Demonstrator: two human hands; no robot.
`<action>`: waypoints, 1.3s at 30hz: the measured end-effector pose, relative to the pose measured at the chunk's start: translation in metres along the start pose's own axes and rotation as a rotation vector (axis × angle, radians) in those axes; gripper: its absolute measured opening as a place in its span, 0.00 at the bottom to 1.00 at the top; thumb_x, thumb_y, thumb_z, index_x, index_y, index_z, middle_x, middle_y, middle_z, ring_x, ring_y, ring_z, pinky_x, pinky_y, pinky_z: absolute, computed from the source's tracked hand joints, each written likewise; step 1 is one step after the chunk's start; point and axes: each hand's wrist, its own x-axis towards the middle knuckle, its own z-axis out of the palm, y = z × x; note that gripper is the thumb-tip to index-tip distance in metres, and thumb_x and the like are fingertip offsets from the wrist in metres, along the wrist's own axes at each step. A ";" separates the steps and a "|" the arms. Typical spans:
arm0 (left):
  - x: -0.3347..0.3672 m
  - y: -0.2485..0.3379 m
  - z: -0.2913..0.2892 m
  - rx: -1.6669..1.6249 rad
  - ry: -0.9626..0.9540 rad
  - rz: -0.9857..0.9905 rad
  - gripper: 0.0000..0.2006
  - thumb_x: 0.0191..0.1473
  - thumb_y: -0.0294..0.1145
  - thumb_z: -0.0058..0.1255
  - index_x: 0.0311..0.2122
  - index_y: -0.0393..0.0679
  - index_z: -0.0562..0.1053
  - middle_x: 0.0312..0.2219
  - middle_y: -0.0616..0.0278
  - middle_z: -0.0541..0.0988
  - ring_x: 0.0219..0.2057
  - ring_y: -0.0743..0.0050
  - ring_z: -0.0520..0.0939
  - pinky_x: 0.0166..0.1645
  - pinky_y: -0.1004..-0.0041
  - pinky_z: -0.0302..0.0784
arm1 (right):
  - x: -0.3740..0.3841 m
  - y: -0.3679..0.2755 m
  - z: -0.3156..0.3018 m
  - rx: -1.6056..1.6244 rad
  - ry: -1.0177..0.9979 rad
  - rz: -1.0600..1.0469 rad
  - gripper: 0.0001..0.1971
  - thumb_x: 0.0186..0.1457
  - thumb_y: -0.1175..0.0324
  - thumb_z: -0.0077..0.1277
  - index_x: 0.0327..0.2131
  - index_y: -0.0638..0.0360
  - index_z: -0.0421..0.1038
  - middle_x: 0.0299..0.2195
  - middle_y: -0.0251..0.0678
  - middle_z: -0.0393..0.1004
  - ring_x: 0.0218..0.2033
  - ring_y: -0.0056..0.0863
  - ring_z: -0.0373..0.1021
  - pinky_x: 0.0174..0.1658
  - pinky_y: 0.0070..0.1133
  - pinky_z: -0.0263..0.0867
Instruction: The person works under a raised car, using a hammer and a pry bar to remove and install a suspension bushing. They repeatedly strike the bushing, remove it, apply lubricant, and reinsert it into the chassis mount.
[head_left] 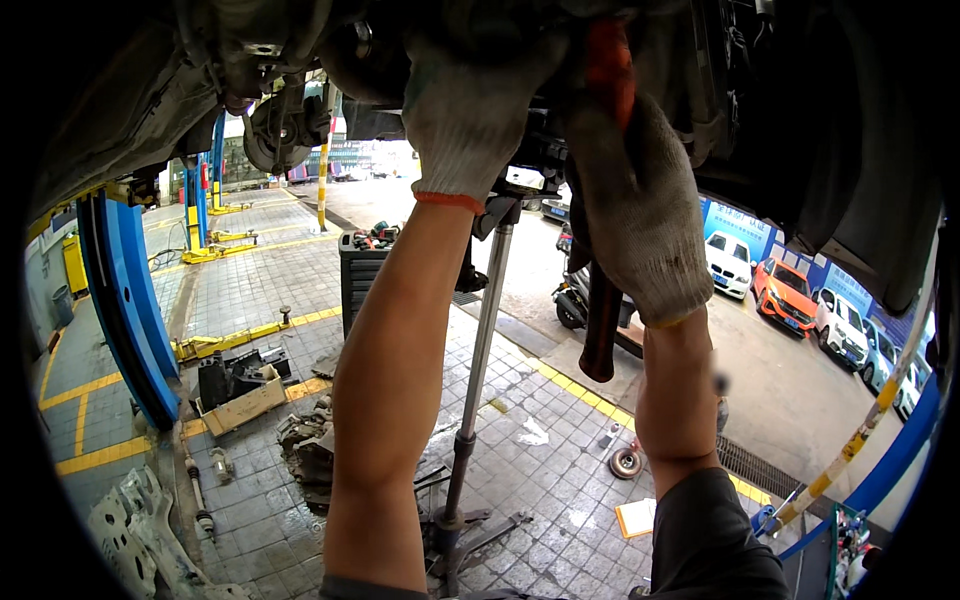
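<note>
Both my hands are raised to the underside of a lifted car (800,110), in knitted white work gloves. My right hand (645,210) is closed around a long red-and-black tool (612,70). Its red part points up into the shadow, and its dark rounded end hangs below the glove; its exact kind is hard to make out. My left hand (470,115) reaches up among dark underbody parts beside it. Its fingers are lost in shadow, so what it touches is unclear. Just below and between my hands stands the upper end of a metal support pole (488,300).
A black tool cart (362,275) stands beyond my left forearm. On the tiled floor lie a cardboard box (243,400), removed metal parts (150,525), a small wheel (626,462) and a clipboard (635,518). Blue lift posts (125,300) rise at left; parked cars (785,295) line the right.
</note>
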 end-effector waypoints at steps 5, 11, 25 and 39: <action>0.004 -0.010 0.001 0.043 0.064 0.246 0.40 0.46 0.52 0.69 0.54 0.29 0.68 0.51 0.40 0.76 0.52 0.40 0.77 0.57 0.57 0.73 | -0.002 -0.005 -0.006 0.185 0.121 -0.110 0.16 0.69 0.58 0.48 0.50 0.61 0.72 0.27 0.33 0.74 0.30 0.19 0.73 0.29 0.24 0.69; -0.003 -0.014 0.003 0.131 0.028 0.147 0.41 0.46 0.51 0.70 0.56 0.29 0.67 0.52 0.40 0.76 0.52 0.39 0.76 0.58 0.57 0.72 | 0.011 0.002 0.005 -0.188 0.047 -0.144 0.13 0.68 0.63 0.49 0.49 0.62 0.72 0.32 0.37 0.75 0.28 0.26 0.71 0.32 0.28 0.68; 0.013 0.014 -0.013 -0.066 -0.053 0.167 0.32 0.51 0.43 0.66 0.59 0.41 0.70 0.44 0.44 0.80 0.46 0.43 0.80 0.52 0.57 0.76 | 0.008 -0.003 -0.004 0.200 0.072 -0.071 0.17 0.69 0.58 0.50 0.52 0.59 0.74 0.24 0.26 0.72 0.22 0.12 0.69 0.24 0.15 0.62; 0.016 -0.005 -0.008 0.141 -0.013 0.390 0.27 0.49 0.43 0.69 0.51 0.39 0.76 0.44 0.47 0.80 0.47 0.47 0.80 0.53 0.60 0.76 | 0.018 0.005 -0.014 -0.097 -0.008 -0.049 0.15 0.68 0.59 0.49 0.46 0.63 0.71 0.33 0.40 0.77 0.31 0.26 0.73 0.35 0.25 0.69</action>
